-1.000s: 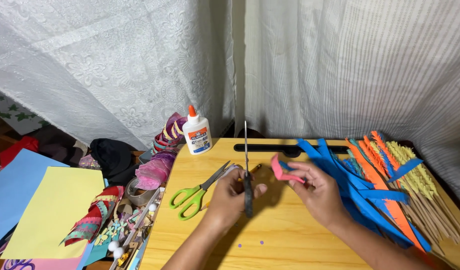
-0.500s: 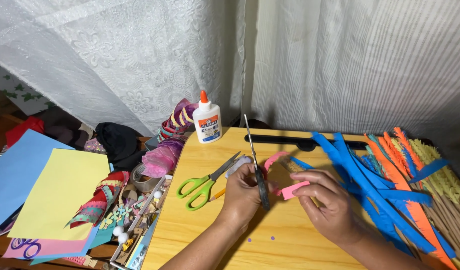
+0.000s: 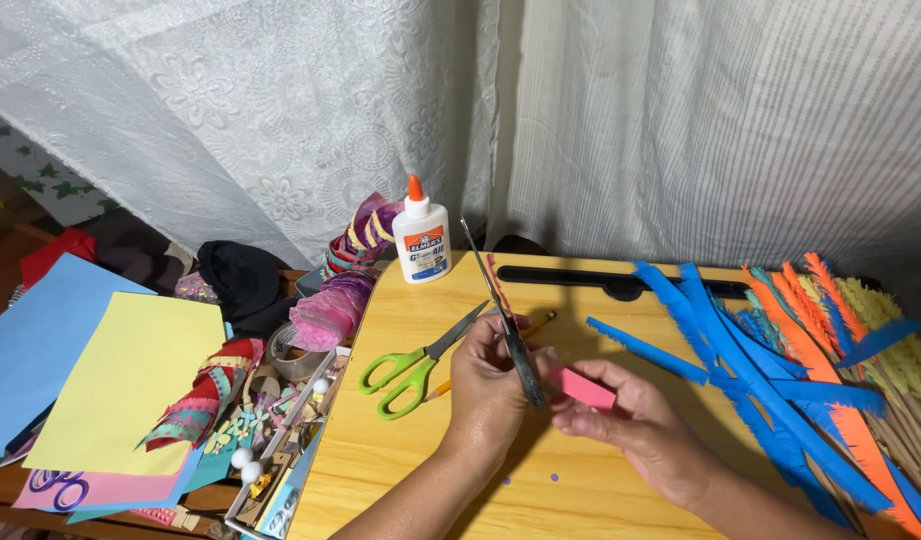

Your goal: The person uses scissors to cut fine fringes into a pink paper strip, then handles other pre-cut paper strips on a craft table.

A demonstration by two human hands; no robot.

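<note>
table (image 3: 411,470): glossy yellow wood
scissors (image 3: 516,345): dark matt metal
strip (image 3: 586,388): matt pink paper
curtain (image 3: 681,120): white lace cloth

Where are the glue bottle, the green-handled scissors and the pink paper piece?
glue bottle (image 3: 422,243), head view, on its white body.
green-handled scissors (image 3: 401,371), head view, on the green handle loops.
pink paper piece (image 3: 587,387), head view, on its flat middle, by the right hand's fingers.

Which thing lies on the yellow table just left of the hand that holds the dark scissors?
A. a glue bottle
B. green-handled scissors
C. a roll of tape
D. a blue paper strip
B: the green-handled scissors lie flat on the table, just left of the left hand gripping the dark scissors.
</note>
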